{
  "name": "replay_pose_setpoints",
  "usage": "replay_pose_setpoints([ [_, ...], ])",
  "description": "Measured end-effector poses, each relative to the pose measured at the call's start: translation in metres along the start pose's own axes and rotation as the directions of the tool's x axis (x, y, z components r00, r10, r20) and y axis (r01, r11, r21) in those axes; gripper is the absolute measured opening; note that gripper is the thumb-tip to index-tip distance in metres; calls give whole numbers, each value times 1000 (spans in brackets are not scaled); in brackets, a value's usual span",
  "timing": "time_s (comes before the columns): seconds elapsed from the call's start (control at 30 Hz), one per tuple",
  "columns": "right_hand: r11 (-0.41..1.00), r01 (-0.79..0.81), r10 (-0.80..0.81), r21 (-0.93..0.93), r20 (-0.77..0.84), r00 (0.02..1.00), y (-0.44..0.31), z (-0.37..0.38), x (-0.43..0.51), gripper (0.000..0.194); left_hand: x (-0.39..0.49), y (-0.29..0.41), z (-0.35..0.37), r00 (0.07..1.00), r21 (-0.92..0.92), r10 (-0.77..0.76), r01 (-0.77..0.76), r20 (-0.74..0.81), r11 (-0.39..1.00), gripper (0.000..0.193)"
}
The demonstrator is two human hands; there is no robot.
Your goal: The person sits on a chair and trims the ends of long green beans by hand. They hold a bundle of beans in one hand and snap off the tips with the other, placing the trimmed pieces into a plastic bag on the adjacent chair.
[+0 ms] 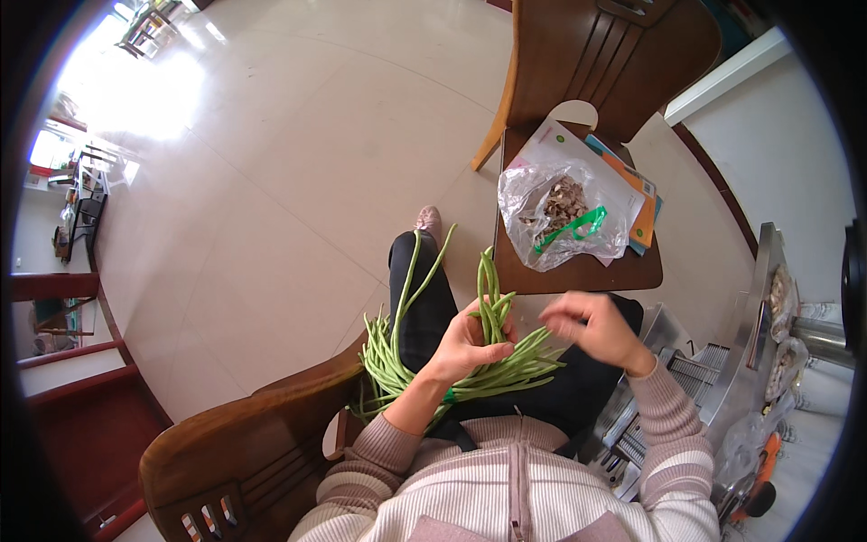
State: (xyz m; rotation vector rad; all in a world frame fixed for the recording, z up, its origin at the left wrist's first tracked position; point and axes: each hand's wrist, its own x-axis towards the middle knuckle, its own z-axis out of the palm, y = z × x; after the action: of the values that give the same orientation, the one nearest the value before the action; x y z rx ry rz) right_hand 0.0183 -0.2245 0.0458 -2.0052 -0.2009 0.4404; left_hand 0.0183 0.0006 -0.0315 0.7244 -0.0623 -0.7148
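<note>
A small bunch of short green bean pieces (489,281) stands upright in my left hand (466,347), its fingers curled around them. Across my lap lies a large bundle of long green beans (389,359), probably yardlong beans, with a bit of green tie (449,395) near my left wrist. Two long strands reach up along my left thigh. My right hand (590,325) is blurred, its bent fingers beside the right-hand bean ends. Whether those fingers pinch a bean cannot be made out.
In front stands a wooden chair (576,279) bearing papers (613,179) and a clear plastic bag (518,234) of dry brownish pieces. Another wooden chair (223,440) is at my left. A metal rack (704,369) stands close on the right, below bagged goods (779,372). Tiled floor (284,169) extends ahead.
</note>
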Motion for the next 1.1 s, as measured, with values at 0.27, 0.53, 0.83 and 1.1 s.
replay_pose_setpoints([
  [0.27,977,-189,175,95,136,975,-11,16,-12,16,-1,6,-6,997,286,22,-42,70,957,50],
  [0.53,920,-313,296,236,108,949,-5,17,-6,19,-2,4,6,994,512,-102,102,-28,853,60],
  [0.83,860,-473,427,193,237,873,-2,21,-5,23,0,5,9,993,636,-48,107,-109,764,51],
  [1.1,946,-309,321,-99,157,934,-9,16,-1,19,-2,7,22,984,759,51,97,-169,644,48],
])
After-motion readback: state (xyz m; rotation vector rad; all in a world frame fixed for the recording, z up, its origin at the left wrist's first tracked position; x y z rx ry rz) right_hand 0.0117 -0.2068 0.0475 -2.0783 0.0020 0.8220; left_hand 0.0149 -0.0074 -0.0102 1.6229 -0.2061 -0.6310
